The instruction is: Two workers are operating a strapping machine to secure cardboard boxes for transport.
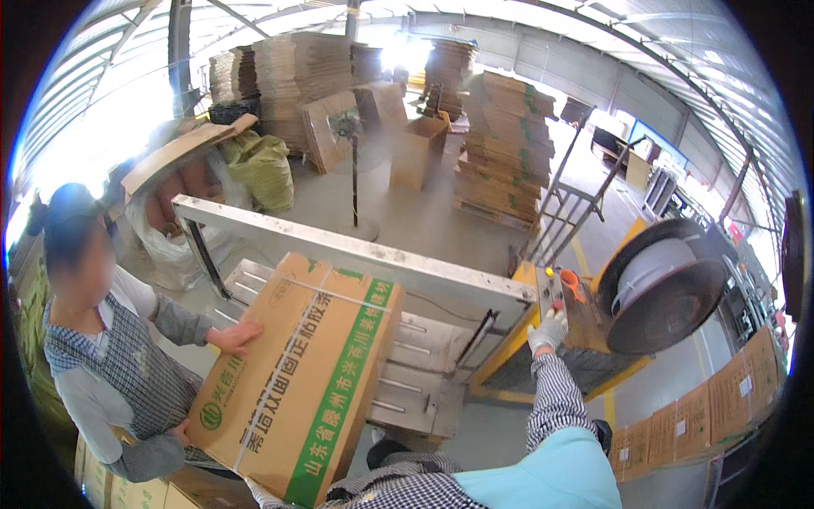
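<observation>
A large brown cardboard box (pixel 288 373) with a green printed band and pale straps lies tilted on the strapping machine's slatted table (pixel 415 373). My left hand (pixel 258 492), in a pale glove, touches the box's near lower edge; its fingers are mostly hidden. Stretched out to the right, my gloved right hand (pixel 548 329) is at the control panel (pixel 538 288), fingers extended beside a red button (pixel 557 304) and holding nothing. A co-worker (pixel 119 339) at the left has one bare hand (pixel 236 337) on the box's far side and another (pixel 181 433) at its near left edge.
The machine's metal frame bar (pixel 356 242) crosses behind the box. A large strap reel (pixel 661 276) stands right of the panel, near an orange object (pixel 572 285). Carton stacks (pixel 504 153), a hand truck (pixel 572 195) and a pole (pixel 355 182) stand beyond. More boxes (pixel 699 416) line the right.
</observation>
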A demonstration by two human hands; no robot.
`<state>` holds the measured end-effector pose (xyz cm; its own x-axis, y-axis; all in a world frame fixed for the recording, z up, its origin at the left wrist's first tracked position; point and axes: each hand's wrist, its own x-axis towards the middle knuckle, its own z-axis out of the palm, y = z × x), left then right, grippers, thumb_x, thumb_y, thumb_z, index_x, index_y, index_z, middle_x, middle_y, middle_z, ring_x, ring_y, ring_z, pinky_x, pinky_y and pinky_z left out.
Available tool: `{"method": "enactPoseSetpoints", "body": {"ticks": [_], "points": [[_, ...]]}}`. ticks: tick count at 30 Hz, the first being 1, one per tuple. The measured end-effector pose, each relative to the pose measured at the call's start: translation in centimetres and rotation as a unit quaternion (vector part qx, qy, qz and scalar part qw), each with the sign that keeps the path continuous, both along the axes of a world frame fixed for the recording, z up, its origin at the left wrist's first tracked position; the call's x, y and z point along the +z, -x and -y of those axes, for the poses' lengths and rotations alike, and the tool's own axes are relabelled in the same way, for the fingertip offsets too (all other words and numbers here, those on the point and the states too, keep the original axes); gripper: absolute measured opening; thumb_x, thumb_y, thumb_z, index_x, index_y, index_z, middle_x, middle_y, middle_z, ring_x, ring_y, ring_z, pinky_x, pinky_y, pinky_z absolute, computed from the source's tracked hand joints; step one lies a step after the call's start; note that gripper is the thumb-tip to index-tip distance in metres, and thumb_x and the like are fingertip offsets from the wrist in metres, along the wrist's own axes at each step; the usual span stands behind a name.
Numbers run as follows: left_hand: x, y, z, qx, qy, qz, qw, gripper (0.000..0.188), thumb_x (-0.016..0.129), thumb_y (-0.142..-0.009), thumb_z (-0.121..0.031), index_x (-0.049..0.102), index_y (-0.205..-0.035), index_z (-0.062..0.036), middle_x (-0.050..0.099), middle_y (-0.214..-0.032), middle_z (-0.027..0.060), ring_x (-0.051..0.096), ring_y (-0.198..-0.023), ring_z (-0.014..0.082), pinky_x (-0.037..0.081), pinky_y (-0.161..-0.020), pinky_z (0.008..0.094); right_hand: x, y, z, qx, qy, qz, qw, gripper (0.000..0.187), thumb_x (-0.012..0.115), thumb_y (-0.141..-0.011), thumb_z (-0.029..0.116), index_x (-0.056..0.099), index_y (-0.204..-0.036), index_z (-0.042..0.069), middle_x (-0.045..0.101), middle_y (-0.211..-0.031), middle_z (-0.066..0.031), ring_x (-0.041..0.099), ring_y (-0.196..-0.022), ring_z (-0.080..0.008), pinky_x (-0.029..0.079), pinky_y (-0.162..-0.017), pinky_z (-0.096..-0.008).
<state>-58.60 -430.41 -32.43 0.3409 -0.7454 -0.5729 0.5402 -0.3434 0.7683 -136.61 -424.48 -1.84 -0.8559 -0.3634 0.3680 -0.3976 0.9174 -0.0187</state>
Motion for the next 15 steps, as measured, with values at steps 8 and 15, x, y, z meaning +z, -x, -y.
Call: {"method": "enactPoseSetpoints", "body": {"ticks": [8, 15], "points": [[5.9, -0.4, -0.4, 0.083, -0.001, -0.127, 0.988, 0.074, 0.038, -0.094, -0.062, 0.024, -0.153, -0.0189, 0.024, -0.157, 0.0065, 0.025, -0.141, 0.0293, 0.019, -0.117, 0.0442, -2.9, -1.9, 2.5, 0.045, 0.128, -0.021, 0.991, 0.078, 0.076, -0.074, 0.028, 0.042, -0.137, -0.002, 0.033, -0.147, -0.0241, 0.027, -0.138, -0.0398, 0.02, -0.116, -0.0487], [6.1, 0.2, 0.1, 0.109, -0.004, -0.169, 0.979, 0.07, 0.037, -0.096, -0.058, 0.025, -0.152, -0.0165, 0.027, -0.155, 0.0079, 0.029, -0.138, 0.0291, 0.024, -0.115, 0.0439, -6.4, 0.9, 4.2, 0.07, 0.164, -0.119, 0.977, 0.072, 0.078, -0.071, 0.022, 0.047, -0.131, -0.001, 0.036, -0.145, -0.0231, 0.029, -0.136, -0.0396, 0.023, -0.114, -0.0502]]}}
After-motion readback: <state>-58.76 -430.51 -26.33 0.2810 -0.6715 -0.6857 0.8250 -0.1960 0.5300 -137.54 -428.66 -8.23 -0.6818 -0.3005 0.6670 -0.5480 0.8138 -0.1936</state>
